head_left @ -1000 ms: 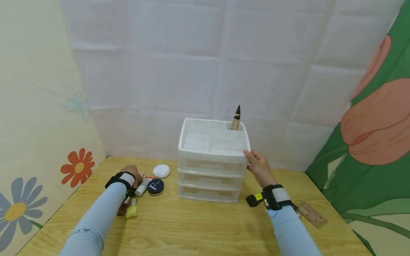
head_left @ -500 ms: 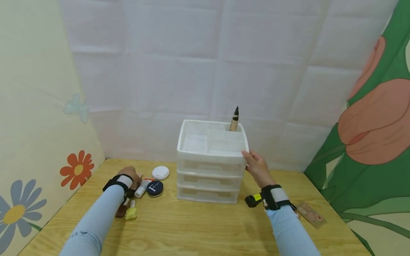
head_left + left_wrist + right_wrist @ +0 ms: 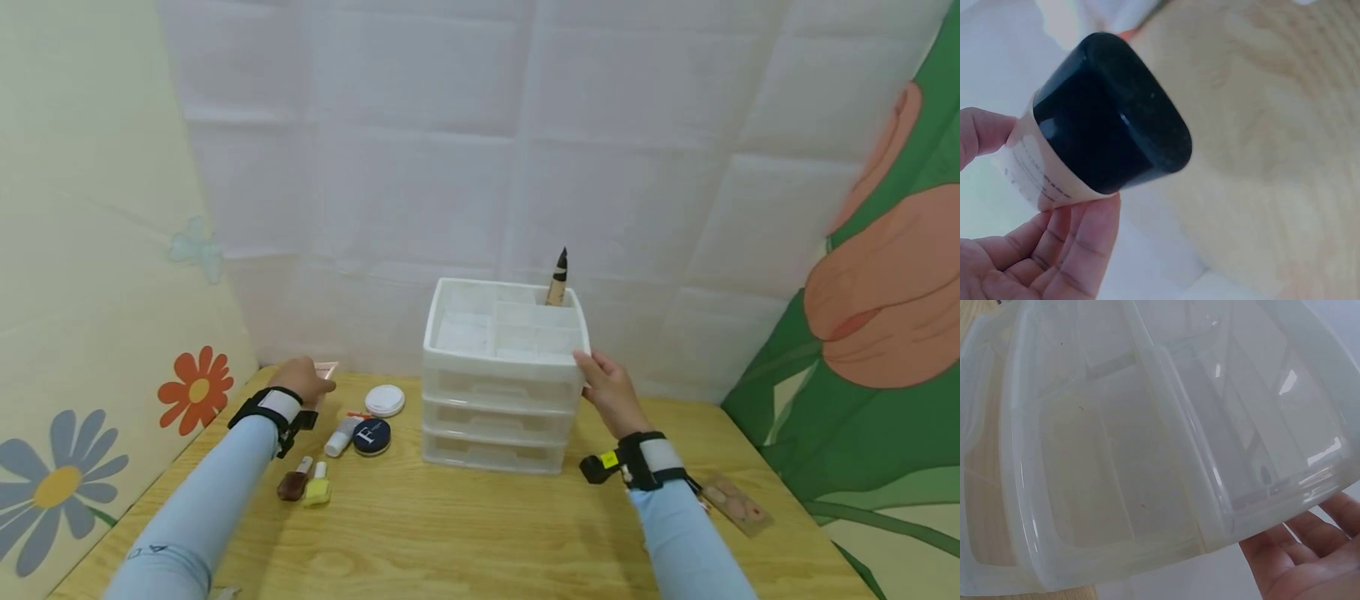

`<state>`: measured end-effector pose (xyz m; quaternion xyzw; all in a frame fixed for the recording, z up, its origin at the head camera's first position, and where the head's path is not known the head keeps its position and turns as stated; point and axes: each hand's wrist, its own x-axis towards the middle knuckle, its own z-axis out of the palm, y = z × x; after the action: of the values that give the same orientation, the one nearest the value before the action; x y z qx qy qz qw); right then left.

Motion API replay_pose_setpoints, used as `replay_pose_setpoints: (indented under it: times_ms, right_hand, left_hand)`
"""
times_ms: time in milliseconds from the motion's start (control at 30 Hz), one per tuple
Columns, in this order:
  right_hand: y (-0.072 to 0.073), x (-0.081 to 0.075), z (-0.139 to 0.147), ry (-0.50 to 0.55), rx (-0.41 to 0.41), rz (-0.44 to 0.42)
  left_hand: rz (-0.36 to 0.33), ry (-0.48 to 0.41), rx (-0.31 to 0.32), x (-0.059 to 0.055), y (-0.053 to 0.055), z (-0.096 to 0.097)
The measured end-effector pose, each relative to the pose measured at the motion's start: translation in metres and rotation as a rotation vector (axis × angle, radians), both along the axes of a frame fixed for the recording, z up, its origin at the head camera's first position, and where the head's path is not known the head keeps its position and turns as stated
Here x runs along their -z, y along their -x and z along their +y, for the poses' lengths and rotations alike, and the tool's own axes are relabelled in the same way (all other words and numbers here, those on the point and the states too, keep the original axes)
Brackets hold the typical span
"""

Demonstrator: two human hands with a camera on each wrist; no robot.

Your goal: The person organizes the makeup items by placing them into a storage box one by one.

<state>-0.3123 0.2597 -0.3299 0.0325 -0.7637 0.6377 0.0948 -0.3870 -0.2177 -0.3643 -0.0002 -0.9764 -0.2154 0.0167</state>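
Observation:
In the left wrist view, my left hand [image 3: 1060,256] pinches a pale pink squeeze tube [image 3: 1035,169] with a wide black cap, thumb on one side and fingers on the other. The head view shows that hand at the table's back left, with the tube's flat pink end [image 3: 327,369] sticking out past the fingers. A white drawer organizer [image 3: 495,417] stands mid-table, its clear drawers closed. My right hand [image 3: 611,396] grips its front right corner, thumb at the upper edge. A tan and black pointed pen-like item [image 3: 557,279] stands in the top tray's back compartment.
Left of the organizer lie a navy round compact [image 3: 371,437], a white round case [image 3: 385,400] and a small white tube [image 3: 342,437]. Nearer are dark red [image 3: 292,483] and yellow [image 3: 317,490] nail polish bottles. A tan flat palette [image 3: 738,505] lies by the right sleeve.
My left hand has risen and moved back from among the small items, bringing the pink tube with it. Both nail polish bottles now show fully. The right hand keeps its hold on the organizer.

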Motion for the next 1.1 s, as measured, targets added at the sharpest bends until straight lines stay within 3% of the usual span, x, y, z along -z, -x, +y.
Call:
replay_pose_setpoints:
  times_ms: [233, 433, 667, 1100]
  right_hand:
    - [-0.001, 0.0, 0.0, -0.014, 0.0, -0.007]
    - [0.0, 0.0, 0.001, -0.017, 0.024, -0.022]
    - [0.002, -0.002, 0.005, -0.013, 0.023, -0.033]
    - [0.003, 0.002, 0.009, -0.014, 0.021, -0.014]
  left_hand:
    - [0.111, -0.14, 0.029, -0.031, -0.009, -0.008]
    - [0.136, -0.242, 0.105, -0.06, -0.026, -0.007]
    - [0.147, -0.37, 0.192, -0.097, -0.042, 0.005]
    - [0.17, -0.545, 0.293, -0.162, -0.052, 0.045]
